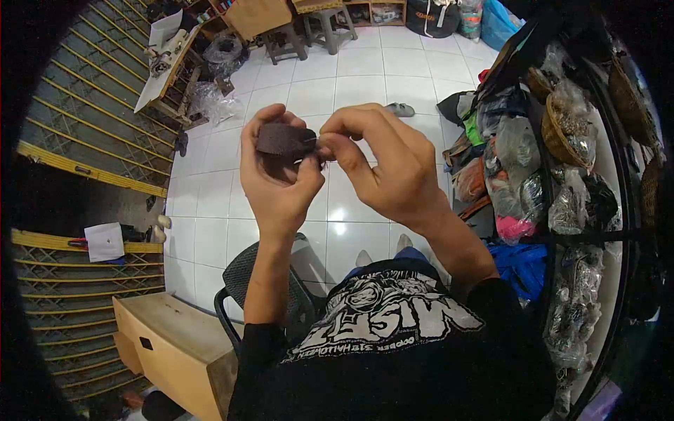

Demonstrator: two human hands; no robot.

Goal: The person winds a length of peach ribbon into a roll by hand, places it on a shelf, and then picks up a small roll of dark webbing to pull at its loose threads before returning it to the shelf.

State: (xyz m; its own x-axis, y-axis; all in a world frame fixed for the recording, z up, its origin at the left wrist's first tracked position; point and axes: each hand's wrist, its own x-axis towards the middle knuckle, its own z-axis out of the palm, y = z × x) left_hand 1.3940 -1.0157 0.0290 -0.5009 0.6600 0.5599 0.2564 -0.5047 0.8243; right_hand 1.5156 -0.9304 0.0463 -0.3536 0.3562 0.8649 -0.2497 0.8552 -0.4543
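Up in front of my chest, my left hand [276, 200] is wrapped round a dark brown, curved piece of material [284, 140], which looks like leather or thick fabric bent into a loop. The thumb presses on its near right edge. My right hand [393, 165] is at the right end of this piece, thumb and forefinger pinched together. A thin, light line shows by those fingertips, too small to name. Dark loose threads or fringe hang at the edge between the two hands.
A dark chair [270, 270] stands close at my left, with a wooden box-like cabinet [175, 351] beyond it. Plastic-wrapped goods [519, 151] and baskets [562, 133] crowd the right side. A folding metal gate [105, 112] lines the left; a workbench [165, 70] and stools [326, 28] stand ahead.
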